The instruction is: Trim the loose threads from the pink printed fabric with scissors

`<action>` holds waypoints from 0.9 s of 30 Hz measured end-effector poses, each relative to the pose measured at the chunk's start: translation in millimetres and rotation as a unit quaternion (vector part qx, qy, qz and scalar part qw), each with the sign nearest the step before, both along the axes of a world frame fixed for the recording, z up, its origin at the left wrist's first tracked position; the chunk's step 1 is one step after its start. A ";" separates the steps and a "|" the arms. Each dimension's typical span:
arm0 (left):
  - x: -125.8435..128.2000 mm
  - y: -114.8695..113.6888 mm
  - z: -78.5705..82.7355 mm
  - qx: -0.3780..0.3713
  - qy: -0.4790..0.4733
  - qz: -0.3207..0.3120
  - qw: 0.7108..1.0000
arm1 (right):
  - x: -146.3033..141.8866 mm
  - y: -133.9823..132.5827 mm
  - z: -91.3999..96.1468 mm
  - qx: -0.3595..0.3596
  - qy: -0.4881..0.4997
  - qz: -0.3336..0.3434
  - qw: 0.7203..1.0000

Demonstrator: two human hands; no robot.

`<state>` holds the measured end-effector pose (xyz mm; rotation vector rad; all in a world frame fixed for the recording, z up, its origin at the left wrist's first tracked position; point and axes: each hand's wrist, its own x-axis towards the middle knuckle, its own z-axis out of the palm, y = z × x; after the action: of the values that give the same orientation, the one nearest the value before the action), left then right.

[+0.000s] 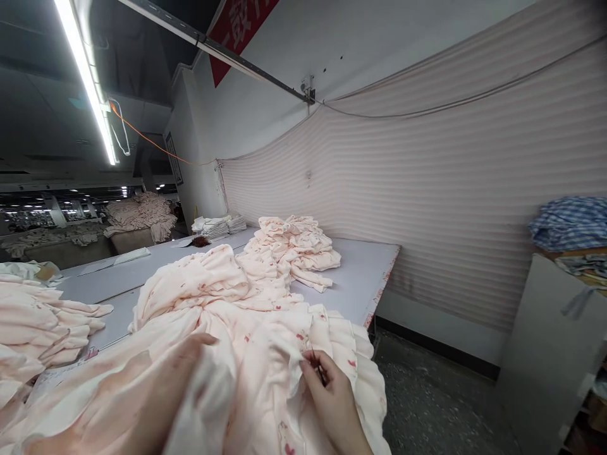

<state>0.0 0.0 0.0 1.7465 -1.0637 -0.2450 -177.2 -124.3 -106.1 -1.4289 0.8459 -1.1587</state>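
A pale pink garment with small red prints and a ruffled hem lies bunched across the near end of a grey table. My left hand rests on the cloth with its fingers curled into a fold, partly wrapped by fabric. My right hand is at the ruffled edge, fingers pinched on a thin dark tool, which may be small snips or a needle, its tip touching the cloth.
A heap of similar pink garments sits mid-table, another pile at the left. White folded pieces lie far back. A striped curtain wall runs along the right; a grey cabinet with blue checked cloth stands at right.
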 end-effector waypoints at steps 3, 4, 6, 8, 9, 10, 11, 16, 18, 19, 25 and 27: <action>-34.2 -23.6 -16.7 0.072 0.012 -0.126 0.989 | 5.5 23.1 -0.3 0.009 -0.037 0.027 0.999; -40.5 -28.5 -20.3 0.098 0.007 -0.152 0.984 | 6.1 28.4 -2.7 0.014 -0.050 0.039 0.998; -44.0 -33.2 -25.2 0.144 -0.008 -0.157 0.977 | 5.8 33.5 -10.2 0.020 -0.058 0.048 0.997; -38.0 -32.4 -28.9 0.157 -0.020 -0.133 0.978 | 4.9 32.8 -19.4 0.022 -0.037 0.034 0.999; -33.2 -30.6 -30.9 0.149 -0.024 -0.117 0.982 | 5.2 31.5 -23.9 0.017 -0.018 0.027 0.999; -28.3 -28.4 -32.9 0.137 -0.028 -0.105 0.985 | 6.3 30.2 -27.9 0.006 0.004 0.022 1.000; -24.0 -26.0 -35.0 0.122 -0.033 -0.098 0.987 | 8.5 29.3 -31.2 -0.012 0.029 0.019 0.999; -12.6 -14.5 -39.4 0.041 -0.098 -0.110 0.988 | 25.0 28.6 -37.3 -0.141 0.139 0.005 0.980; -7.4 -9.4 -37.7 0.038 -0.164 -0.075 0.983 | 28.4 27.1 -38.2 -0.143 0.157 -0.006 0.977; -3.6 -6.6 -36.9 0.047 -0.202 -0.060 0.976 | 29.2 25.9 -38.7 -0.133 0.156 -0.004 0.979; 20.8 8.3 -40.8 0.063 -0.283 -0.084 0.953 | 27.7 21.0 -34.0 -0.038 0.036 0.094 0.994; 22.4 11.5 -41.4 0.071 -0.200 -0.109 0.971 | 25.6 21.5 -26.4 -0.021 0.010 0.099 0.995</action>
<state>22.4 11.5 -41.4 1.8518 -1.5672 -0.1059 -151.5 -102.8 -132.6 -1.5249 0.6790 -1.0178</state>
